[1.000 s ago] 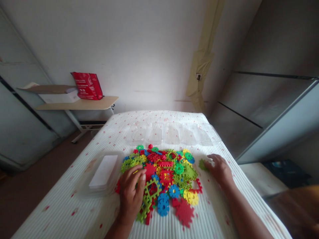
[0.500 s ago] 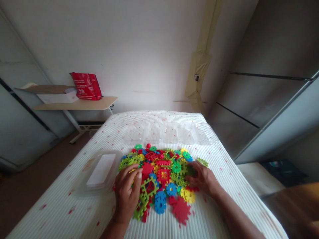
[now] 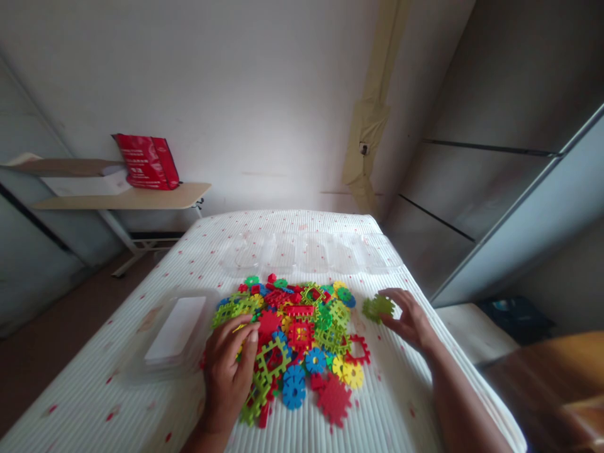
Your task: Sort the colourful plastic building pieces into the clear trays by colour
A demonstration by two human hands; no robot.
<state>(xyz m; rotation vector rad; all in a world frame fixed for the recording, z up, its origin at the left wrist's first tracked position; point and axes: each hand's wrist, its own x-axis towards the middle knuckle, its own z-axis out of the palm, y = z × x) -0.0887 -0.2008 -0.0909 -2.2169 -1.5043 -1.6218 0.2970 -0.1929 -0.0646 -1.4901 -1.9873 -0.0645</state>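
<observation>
A heap of plastic interlocking pieces [image 3: 302, 338] in red, green, blue and yellow lies in front of me. At its right side, my right hand [image 3: 401, 314] pinches a light green notched square piece [image 3: 377, 307] between thumb and fingers, low over the cloth. Whether a second green piece lies under it, I cannot tell. My left hand [image 3: 231, 358] rests at the heap's left edge with fingers loosely bent and thumb apart from them. Near its fingertips are a red notched square [image 3: 269, 323] and a green square frame [image 3: 274, 357]. Parts of the pieces beneath it are hidden.
A clear plastic tray [image 3: 306, 253] with several compartments stands behind the heap. To the left is a clear box [image 3: 134, 362] with white cards [image 3: 175, 330]. A red bag [image 3: 148, 162] sits on a side table [image 3: 189, 194]. Grey cabinets [image 3: 491, 157] stand on the right.
My right hand has moved right, off the heap, with a green piece now in its fingers. A red square frame it covered shows at the heap's right. My left hand stays put; the view shifted slightly.
</observation>
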